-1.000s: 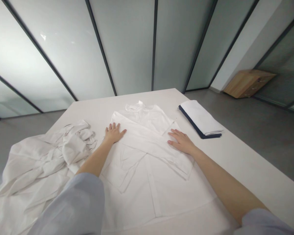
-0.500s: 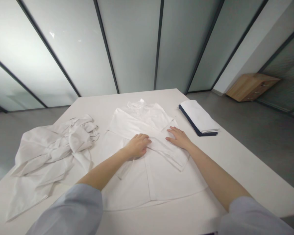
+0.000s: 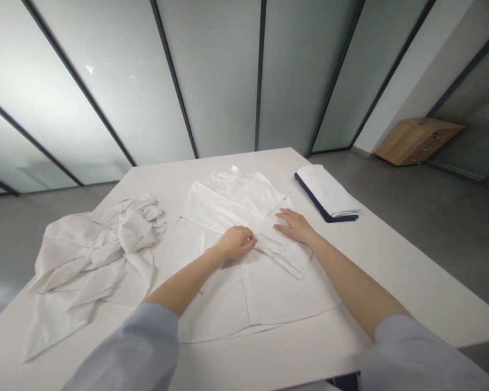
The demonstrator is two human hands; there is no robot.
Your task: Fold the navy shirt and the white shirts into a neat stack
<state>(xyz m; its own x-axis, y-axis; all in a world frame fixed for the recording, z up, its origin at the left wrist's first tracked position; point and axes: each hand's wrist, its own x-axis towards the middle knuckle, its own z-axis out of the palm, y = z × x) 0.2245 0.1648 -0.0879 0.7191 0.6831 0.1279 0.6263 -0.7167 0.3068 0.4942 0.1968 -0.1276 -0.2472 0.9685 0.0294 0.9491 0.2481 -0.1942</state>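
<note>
A white shirt (image 3: 244, 271) lies spread flat in the middle of a white table (image 3: 391, 271), collar at the far end, with one sleeve folded across its chest. My left hand (image 3: 237, 241) rests on that sleeve near the shirt's middle, fingers curled and pinching the cloth. My right hand (image 3: 294, 226) lies flat and open on the same sleeve just to the right, fingers stretched toward the left hand. Both forearms are bare below pale blue sleeves.
A crumpled heap of white garments (image 3: 93, 255) lies at the table's left. A folded white and dark blue stack (image 3: 328, 195) sits at the far right. Frosted glass panels stand behind the table. A wooden cabinet (image 3: 418, 140) is on the grey floor at right.
My left hand has moved from the shirt's left shoulder to the middle of the sleeve and curled its fingers onto the cloth. My right hand has stayed flat in place.
</note>
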